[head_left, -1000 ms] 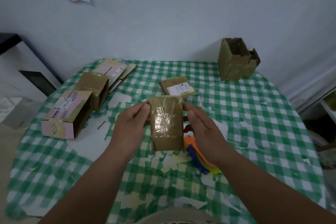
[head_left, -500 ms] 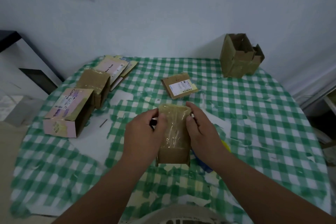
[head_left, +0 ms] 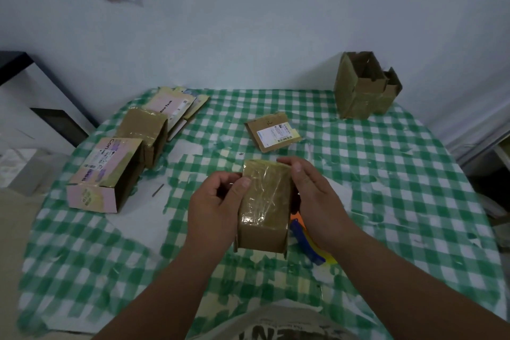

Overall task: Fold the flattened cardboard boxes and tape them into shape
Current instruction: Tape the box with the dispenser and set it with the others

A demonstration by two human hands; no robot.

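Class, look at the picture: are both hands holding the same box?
Yes, the left hand and right hand grip opposite sides of one taped box.

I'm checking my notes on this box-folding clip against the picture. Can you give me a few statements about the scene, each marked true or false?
1. Both hands hold the small taped box. True: the left hand and right hand grip its sides.
2. The flat labelled cardboard lies under the held box. False: it lies apart, farther back on the table.
3. The tall open box stands at the far right corner. True.
4. The pink box stands upright. False: it lies on its side.
5. The tablecloth is red. False: green and white checks.
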